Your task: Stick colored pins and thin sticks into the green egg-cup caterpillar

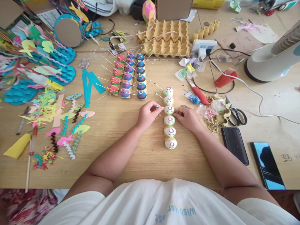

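A column of several white and green painted egg-carton bumps point(170, 121) with purple rings lies upright in the view, in front of my body. At its left side my left hand point(150, 115) pinches a thin blue-tipped stick by the third bump from the top. My right hand point(186, 117) is at the right side of the same bump, fingers closed near another blue-tipped stick; its grip is partly hidden. More blue-tipped sticks point left from the top two bumps. Beyond my left hand stand three painted rows: red point(116, 76), purple point(127, 76) and blue point(141, 76).
Paper fish and scraps point(70, 131) cover the left side, near blue carton pieces point(62, 75). Bare egg trays point(166, 39) lie at the back. On the right are scissors point(236, 115), a red-handled tool point(201, 95), a power strip point(203, 46), two phones point(235, 145) and a white appliance point(269, 59).
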{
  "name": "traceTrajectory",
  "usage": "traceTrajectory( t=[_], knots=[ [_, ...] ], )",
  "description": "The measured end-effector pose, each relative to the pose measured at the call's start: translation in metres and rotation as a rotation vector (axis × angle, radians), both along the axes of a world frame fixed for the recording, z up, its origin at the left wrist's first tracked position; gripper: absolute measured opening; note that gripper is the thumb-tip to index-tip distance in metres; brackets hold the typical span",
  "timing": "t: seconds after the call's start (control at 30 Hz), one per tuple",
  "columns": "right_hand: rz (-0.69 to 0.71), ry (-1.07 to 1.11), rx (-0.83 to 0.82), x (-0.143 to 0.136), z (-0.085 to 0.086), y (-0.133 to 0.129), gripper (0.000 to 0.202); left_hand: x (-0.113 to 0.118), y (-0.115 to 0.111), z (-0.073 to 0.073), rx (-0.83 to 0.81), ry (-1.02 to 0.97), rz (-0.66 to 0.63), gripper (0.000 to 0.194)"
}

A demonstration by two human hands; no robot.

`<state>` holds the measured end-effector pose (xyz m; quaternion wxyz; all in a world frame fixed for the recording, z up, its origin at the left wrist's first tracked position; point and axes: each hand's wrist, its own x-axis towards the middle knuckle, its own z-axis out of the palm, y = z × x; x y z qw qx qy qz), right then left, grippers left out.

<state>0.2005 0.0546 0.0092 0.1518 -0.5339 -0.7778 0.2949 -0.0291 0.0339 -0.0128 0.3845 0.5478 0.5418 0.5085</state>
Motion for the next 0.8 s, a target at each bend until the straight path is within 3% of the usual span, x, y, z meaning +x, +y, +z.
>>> traceTrajectory(
  t=[0.8],
  knots=[
    [0.032, -0.021, 0.007, -0.0006, 0.0018, 0.0001, 0.016, 0.002, 0.0001, 0.0003, 0.07, 0.08, -0.008, 0.024]
  ],
)
